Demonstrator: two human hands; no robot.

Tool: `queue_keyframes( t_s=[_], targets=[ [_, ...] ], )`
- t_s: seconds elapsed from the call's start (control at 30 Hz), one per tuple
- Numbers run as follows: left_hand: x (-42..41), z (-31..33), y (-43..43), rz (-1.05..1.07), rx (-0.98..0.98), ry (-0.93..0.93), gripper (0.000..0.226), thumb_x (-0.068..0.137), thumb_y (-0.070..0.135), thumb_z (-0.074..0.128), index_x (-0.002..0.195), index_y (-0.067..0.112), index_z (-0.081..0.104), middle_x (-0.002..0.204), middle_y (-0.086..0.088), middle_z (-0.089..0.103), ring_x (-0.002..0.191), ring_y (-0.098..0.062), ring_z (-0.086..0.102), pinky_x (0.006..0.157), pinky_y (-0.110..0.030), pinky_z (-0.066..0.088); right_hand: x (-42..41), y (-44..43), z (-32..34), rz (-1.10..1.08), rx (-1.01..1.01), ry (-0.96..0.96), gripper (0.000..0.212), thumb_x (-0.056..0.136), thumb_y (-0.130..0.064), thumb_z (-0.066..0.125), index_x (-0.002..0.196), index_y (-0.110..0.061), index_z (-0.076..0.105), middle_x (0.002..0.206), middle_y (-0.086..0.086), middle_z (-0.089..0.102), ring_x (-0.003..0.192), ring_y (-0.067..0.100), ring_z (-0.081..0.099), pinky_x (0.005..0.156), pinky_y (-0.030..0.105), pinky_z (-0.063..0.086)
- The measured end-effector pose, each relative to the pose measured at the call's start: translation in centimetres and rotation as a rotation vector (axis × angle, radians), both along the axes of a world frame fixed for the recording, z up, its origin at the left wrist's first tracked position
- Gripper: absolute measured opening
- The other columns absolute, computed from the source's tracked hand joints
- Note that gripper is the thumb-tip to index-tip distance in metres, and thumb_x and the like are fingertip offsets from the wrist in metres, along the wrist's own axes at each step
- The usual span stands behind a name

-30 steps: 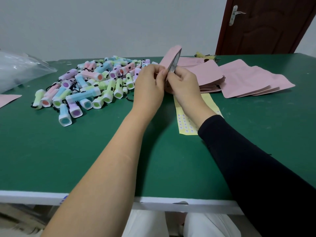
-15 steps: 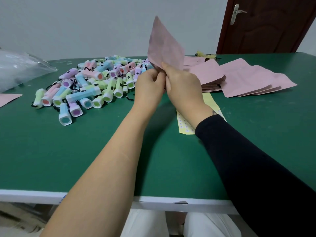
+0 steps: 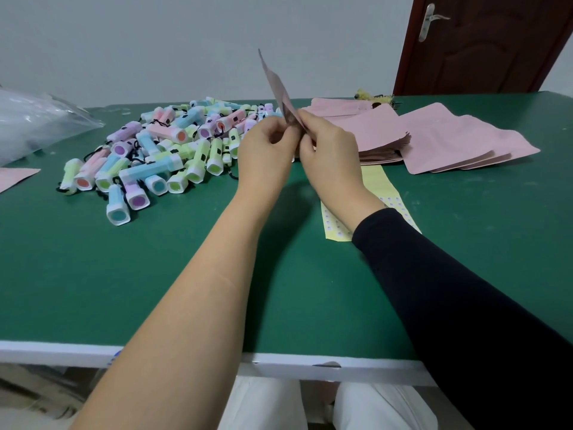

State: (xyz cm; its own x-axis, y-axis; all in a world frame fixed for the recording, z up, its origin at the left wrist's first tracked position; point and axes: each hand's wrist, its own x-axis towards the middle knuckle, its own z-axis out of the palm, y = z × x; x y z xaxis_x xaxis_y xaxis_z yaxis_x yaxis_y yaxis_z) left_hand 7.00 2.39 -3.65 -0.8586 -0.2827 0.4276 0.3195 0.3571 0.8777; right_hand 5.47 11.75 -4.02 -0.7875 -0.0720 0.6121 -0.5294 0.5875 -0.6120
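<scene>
1. A pink pouch [image 3: 279, 91] was held up above the green counter [image 3: 124, 274], standing nearly on edge, its top corner rising in front of the wall
2. The left hand [image 3: 265, 150] pinched the pouch's lower end from the left, thumb and fingers curled in against it
3. The right hand [image 3: 331, 153], on an arm in a black sleeve [image 3: 449, 290], pinched the same lower end from the right; both hands sat close together, clamped on the pouch
4. Left of the hands lay a heap of small pastel torches [image 3: 173, 144] in pink, blue, green and purple, some with black cords
5. Just behind and right of the right hand was a stack of pink pouches [image 3: 372, 128], with a few more fanned out flat further right [image 3: 465, 144]
6. A yellow sticker sheet [image 3: 375, 181] lay flat on the counter under the right wrist, partly covered by the forearm
7. A clear plastic bag [image 3: 34, 119] sat at the far left, with a pink scrap [image 3: 15, 178] near it at the edge of the view
8. A dark brown door [image 3: 496, 41] stood behind the counter at the upper right
</scene>
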Motion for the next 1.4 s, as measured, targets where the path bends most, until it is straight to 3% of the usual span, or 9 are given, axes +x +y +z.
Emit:
queue_keyframes(
  t_s=[0.13,0.27,0.4,0.5,0.63,0.73,0.83,1.07,1.4],
  targets=[
    [0.3,0.1,0.2,-0.030,0.200,0.044,0.010,0.095,0.019,0.061,0.086,0.020,0.066,0.077,0.011,0.069,0.071,-0.008,0.064,0.075,-0.039,0.057,0.5,-0.7,0.4,0.042,-0.159,-0.004,0.032,0.094,-0.004,0.044,0.117,-0.010,0.065,0.096,0.009,0.072,0.086,0.025,0.063,0.077,0.032,0.049],
    [0.2,-0.1,-0.3,0.068,-0.130,0.149,0.021,0.099,0.023,0.055,0.111,0.019,0.072,0.086,0.010,0.071,0.081,-0.006,0.064,0.076,-0.019,0.051,0.7,-0.8,0.7,0.107,-0.247,-0.051,0.034,0.092,0.001,0.043,0.115,-0.009,0.066,0.096,0.012,0.073,0.095,0.028,0.066,0.085,0.040,0.052],
    [-0.3,-0.4,-0.5,0.096,-0.405,0.134,0.020,0.098,0.018,0.051,0.090,0.012,0.069,0.070,0.002,0.064,0.066,-0.016,0.055,0.062,-0.027,0.039,0.7,-0.5,0.3,0.098,-0.293,-0.085,0.040,0.087,0.006,0.040,0.111,-0.010,0.068,0.088,0.007,0.072,0.084,0.022,0.064,0.077,0.028,0.049],
    [-0.6,-0.5,-0.5,0.132,-0.451,0.089,0.022,0.096,0.014,0.053,0.074,0.018,0.055,0.056,0.010,0.046,0.053,-0.009,0.040,0.056,-0.027,0.024,0.4,-0.4,-0.2,0.033,-0.195,-0.062,0.037,0.088,0.004,0.042,0.110,-0.010,0.069,0.066,-0.007,0.054,0.062,0.010,0.045,0.059,0.020,0.035],
    [-0.7,-0.5,-0.8,0.167,-0.423,0.058,0.026,0.095,0.016,0.054,0.069,0.015,0.051,0.053,0.010,0.043,0.051,-0.009,0.037,0.049,-0.026,0.025,0.3,-0.4,-0.4,-0.016,-0.064,-0.005,0.022,0.093,-0.001,0.043,0.095,-0.009,0.063,0.069,-0.005,0.047,0.067,0.022,0.040,0.058,0.026,0.023],
    [-0.5,-0.3,-0.9,0.129,-0.400,0.029,0.023,0.094,0.017,0.055,0.072,0.014,0.059,0.057,0.005,0.053,0.055,-0.013,0.042,0.050,-0.018,0.030,0.1,-0.2,-0.4,-0.033,0.016,-0.021,0.022,0.094,-0.003,0.042,0.098,-0.007,0.063,0.075,0.004,0.055,0.072,0.026,0.044,0.060,0.030,0.025],
    [-0.4,0.0,-1.1,0.099,-0.372,0.012,0.025,0.094,0.018,0.056,0.079,0.002,0.067,0.073,-0.014,0.067,0.064,-0.017,0.047,0.058,-0.030,0.035,-0.1,0.1,-0.3,-0.052,0.030,-0.005,0.024,0.091,-0.005,0.043,0.096,-0.007,0.066,0.077,0.011,0.063,0.071,0.027,0.047,0.060,0.032,0.026],
    [-0.4,0.0,-1.4,0.081,-0.358,-0.047,0.025,0.095,0.018,0.056,0.082,0.001,0.069,0.081,-0.016,0.072,0.069,-0.026,0.056,0.065,-0.033,0.046,0.0,-0.1,-0.5,-0.026,0.115,-0.032,0.021,0.092,-0.011,0.045,0.101,-0.009,0.065,0.085,0.013,0.068,0.079,0.031,0.055,0.067,0.036,0.038],
    [-0.4,0.1,-1.5,0.041,-0.360,-0.072,0.027,0.093,0.016,0.056,0.082,-0.006,0.066,0.083,-0.021,0.070,0.069,-0.023,0.056,0.074,-0.039,0.055,-0.2,-0.4,-0.8,-0.167,0.332,-0.033,0.006,0.096,-0.011,0.043,0.095,-0.011,0.050,0.086,0.014,0.062,0.072,0.030,0.039,0.061,0.033,0.023]
  ],
)
